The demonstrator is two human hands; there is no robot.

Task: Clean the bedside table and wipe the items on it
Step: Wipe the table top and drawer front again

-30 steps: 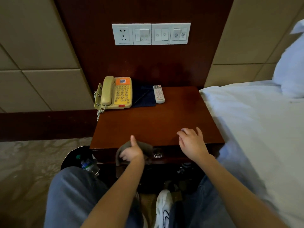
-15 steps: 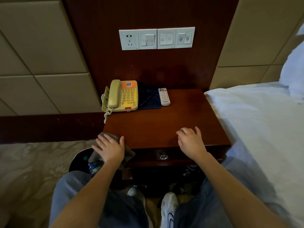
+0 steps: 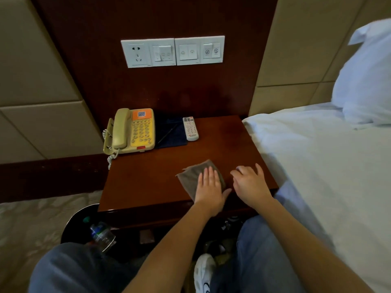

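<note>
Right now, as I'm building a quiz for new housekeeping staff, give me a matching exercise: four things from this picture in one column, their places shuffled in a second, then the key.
Things
1. telephone
2. remote control
3. cloth
4. plastic bottle

Places
A. in the black bin on the floor
B. under the left hand
C. back left corner of the table
D. just right of the dark folder

Pairs: 1-C; 2-D; 3-B; 4-A

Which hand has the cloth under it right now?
The left hand, pressed flat on the brown cloth near the front edge of the bedside table; the right hand rests beside it on bare wood, holding nothing.
</note>
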